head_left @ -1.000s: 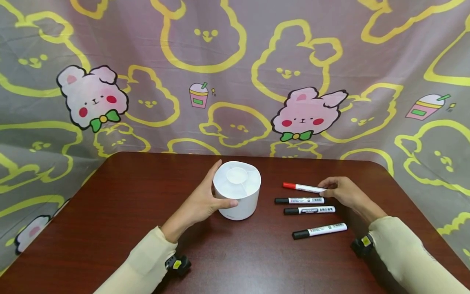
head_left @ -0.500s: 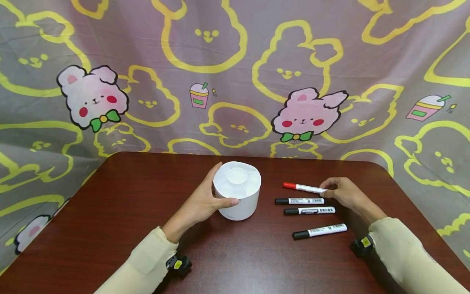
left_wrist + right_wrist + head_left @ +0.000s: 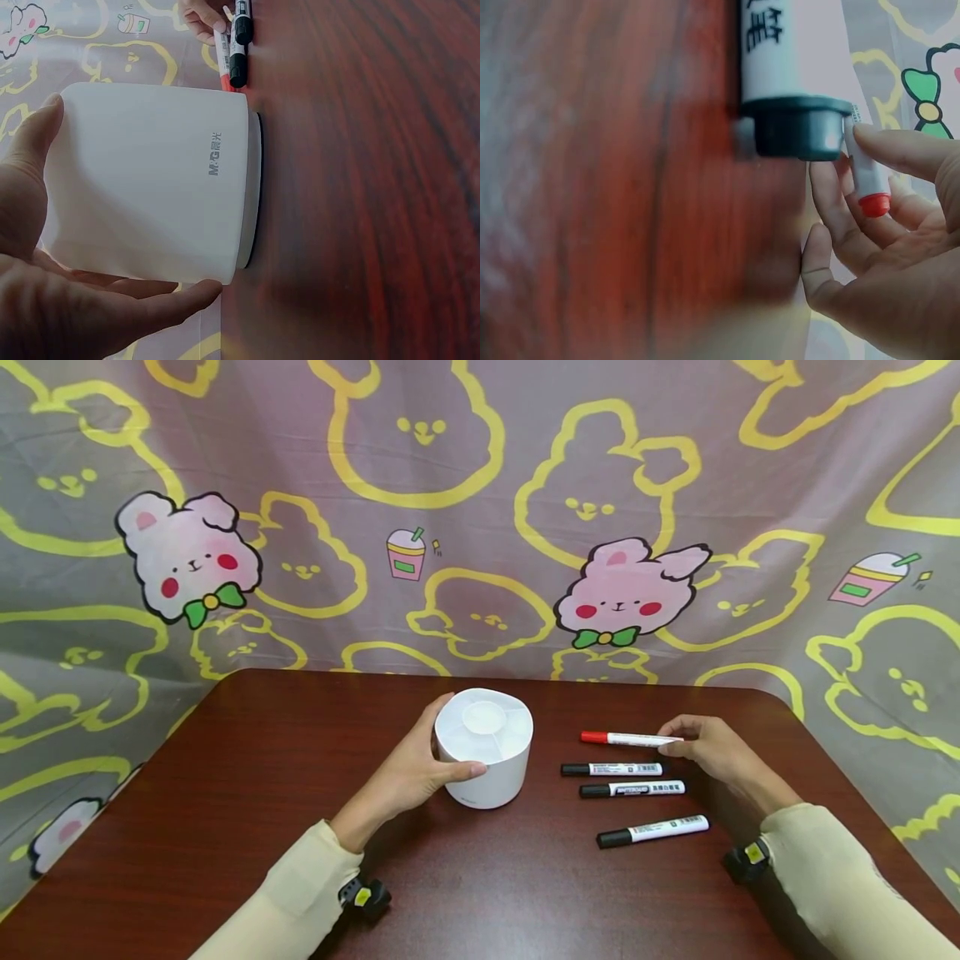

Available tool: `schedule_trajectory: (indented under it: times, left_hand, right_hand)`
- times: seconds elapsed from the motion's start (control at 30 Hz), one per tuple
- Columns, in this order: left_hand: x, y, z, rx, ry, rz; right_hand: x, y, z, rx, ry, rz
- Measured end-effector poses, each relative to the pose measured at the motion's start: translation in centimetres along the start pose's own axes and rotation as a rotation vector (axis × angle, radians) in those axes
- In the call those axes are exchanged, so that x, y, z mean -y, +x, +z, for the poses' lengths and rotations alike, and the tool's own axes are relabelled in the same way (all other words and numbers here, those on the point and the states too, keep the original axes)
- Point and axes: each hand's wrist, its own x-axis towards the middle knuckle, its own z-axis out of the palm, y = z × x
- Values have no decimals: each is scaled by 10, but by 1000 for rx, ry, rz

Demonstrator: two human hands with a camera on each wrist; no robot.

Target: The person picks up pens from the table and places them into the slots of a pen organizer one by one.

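A round white pen holder (image 3: 491, 783) with a divided top stands upright near the middle of the table. My left hand (image 3: 408, 775) grips its left side, thumb across the front and fingers behind; in the left wrist view, dark lettering shows on its wall (image 3: 150, 180). To the right, my right hand (image 3: 716, 758) pinches the tail end of a red-capped whiteboard marker (image 3: 628, 740) between thumb and fingers. The right wrist view shows that marker's red end plug (image 3: 874, 205) by the palm. Just nearer than it lies a black-capped marker (image 3: 622, 769).
Two more black-capped markers, one (image 3: 645, 789) close to the first and one (image 3: 663, 830) slanting nearer the front, lie on the dark red-brown table (image 3: 480, 877). A patterned curtain (image 3: 480, 527) hangs behind the table's far edge.
My right hand has shifted slightly to the right, drawing the red-capped marker along and bringing it more level. My left hand and the pen holder stay in place.
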Motion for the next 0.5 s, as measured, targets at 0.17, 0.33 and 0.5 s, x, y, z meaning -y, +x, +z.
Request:
schedule_trajectory:
  times: [0.17, 0.33, 0.5]
  left_hand:
    - [1, 0, 0, -1, 0, -14]
    - [1, 0, 0, -2, 3, -26]
    - [1, 0, -1, -4, 19, -35]
  right_hand:
    - [-1, -1, -2, 0, 94, -2]
    - [-2, -2, -5, 10, 211, 0]
    - [-2, -1, -6, 14, 323, -17]
